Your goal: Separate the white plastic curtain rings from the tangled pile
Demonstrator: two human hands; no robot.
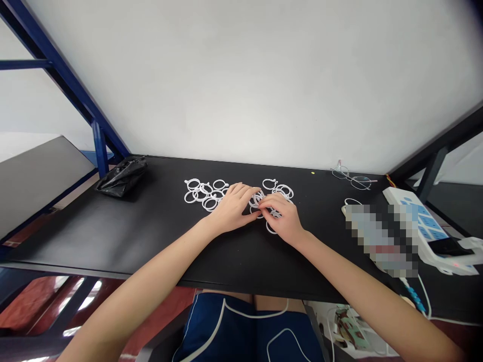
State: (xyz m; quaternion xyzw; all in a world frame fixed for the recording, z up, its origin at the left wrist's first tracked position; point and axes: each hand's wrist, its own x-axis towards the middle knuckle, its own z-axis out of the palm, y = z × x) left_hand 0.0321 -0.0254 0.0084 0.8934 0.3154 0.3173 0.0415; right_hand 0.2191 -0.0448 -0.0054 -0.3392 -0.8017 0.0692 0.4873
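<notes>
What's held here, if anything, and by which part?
A white ring, seemingly pinched at its rim by the right hand; whether the left hand also grips is unclear.

Left rings point(204, 193): on counter point(158, 221), beside left hand point(238, 207)
Right rings point(282, 194): around right hand point(285, 218)
Bag point(124, 177): counter's left end
Glasses point(361, 182): right rear, near wall point(226, 90)
Power strip point(428, 222): right end, before glasses

I'm getting a bright view of the pale wall point(241, 90), soft sheen on the black tabletop point(98, 231), near-left floor point(33, 304) glare, and a pixelated patch point(381, 241) at right.
</notes>
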